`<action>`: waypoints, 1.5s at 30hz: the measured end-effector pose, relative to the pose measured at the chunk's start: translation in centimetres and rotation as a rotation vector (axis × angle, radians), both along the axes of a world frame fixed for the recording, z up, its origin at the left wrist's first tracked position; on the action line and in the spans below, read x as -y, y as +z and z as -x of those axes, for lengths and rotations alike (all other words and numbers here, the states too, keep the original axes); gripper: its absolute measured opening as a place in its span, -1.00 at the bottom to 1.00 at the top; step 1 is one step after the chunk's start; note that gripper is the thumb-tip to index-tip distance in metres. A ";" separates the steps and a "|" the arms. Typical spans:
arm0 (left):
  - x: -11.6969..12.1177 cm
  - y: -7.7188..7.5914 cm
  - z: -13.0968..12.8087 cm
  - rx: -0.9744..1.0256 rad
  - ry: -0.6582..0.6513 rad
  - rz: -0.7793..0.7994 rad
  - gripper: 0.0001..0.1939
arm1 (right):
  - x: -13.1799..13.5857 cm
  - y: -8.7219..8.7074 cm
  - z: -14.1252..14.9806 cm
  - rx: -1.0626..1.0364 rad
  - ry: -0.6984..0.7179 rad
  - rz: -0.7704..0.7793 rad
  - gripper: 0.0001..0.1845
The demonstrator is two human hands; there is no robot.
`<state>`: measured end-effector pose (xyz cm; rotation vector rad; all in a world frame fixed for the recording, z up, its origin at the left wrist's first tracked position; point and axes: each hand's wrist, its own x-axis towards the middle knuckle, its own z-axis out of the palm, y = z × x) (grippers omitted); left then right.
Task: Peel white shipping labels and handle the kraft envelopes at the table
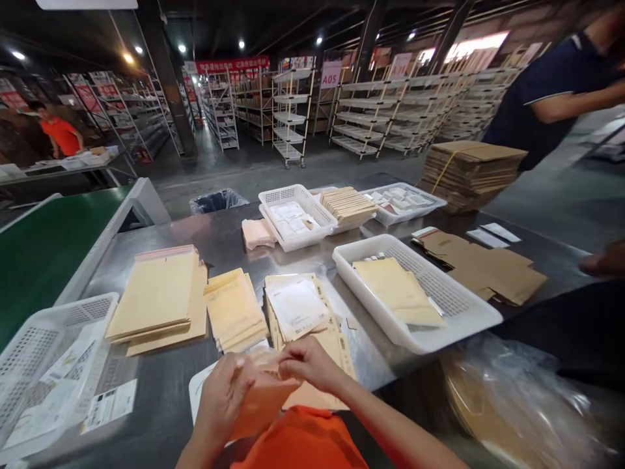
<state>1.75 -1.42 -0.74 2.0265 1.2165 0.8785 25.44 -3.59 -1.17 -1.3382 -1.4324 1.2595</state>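
My left hand (222, 394) and my right hand (307, 363) both grip a tan padded envelope (261, 397) close to my chest, above the near edge of the steel table (219, 241). The right hand's fingers pinch its top edge; the left hand wraps its side. Just beyond my hands lies a stack of envelopes topped with a white sheet (297, 306). Left of that sit a smaller envelope stack (234, 312) and a larger one (159, 296).
A white tray (454, 312) holding envelopes stands to the right, a white basket (43, 365) with papers at the left, more trays (293, 218) farther back. Flat cardboard (481, 267) and a bundled stack (469, 172) lie at right near another person (551, 91). Plastic wrap (517, 397) sits at bottom right.
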 end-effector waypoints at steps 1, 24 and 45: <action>0.1 -0.1 -0.1 -0.015 0.016 0.077 -0.63 | -0.1 0.2 -0.1 -0.027 -0.027 0.015 -0.82; 0.8 -3.3 -2.9 0.454 0.342 0.704 -0.47 | 1.8 1.0 1.6 -0.114 -0.458 -0.349 -0.76; 1.7 -3.7 -4.2 0.480 0.458 0.642 -0.65 | 2.0 1.5 2.9 -0.170 -0.726 -0.248 -0.67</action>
